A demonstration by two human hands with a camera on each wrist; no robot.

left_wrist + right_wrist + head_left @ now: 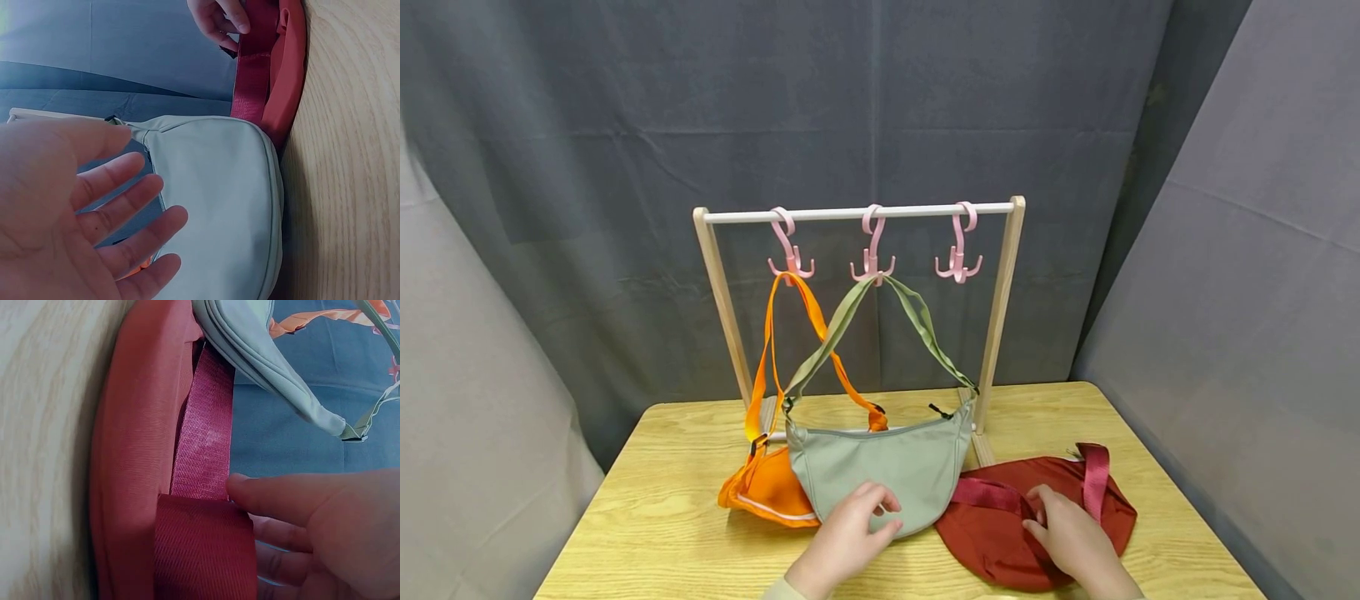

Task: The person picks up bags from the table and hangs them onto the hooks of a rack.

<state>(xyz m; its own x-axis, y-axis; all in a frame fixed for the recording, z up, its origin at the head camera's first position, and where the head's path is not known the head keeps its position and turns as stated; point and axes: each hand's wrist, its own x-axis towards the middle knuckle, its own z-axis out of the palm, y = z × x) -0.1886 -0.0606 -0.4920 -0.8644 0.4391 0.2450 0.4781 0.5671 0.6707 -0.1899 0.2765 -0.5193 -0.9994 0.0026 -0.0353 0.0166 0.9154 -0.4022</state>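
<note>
A sage-green shoulder bag [883,471] hangs by its strap from the middle pink hook [872,262]. In front of its lower part is my left hand [855,527], fingers spread and loosely bent, holding nothing. A dark red bag [1000,542] lies on the table at the right. My right hand [1071,533] is over this bag, and its thumb and fingers pinch the edge of the wide red strap [206,544]. In the right wrist view the thumb lies at the strap's edge, while the other fingers are partly hidden behind it.
An orange bag [775,483] hangs from the left pink hook [790,258], its body partly behind the green bag. The right pink hook [958,254] bears no bag. All hooks hang on the white bar [835,215] of a wooden-legged rack. Grey cloth [872,100] surrounds the table [647,500].
</note>
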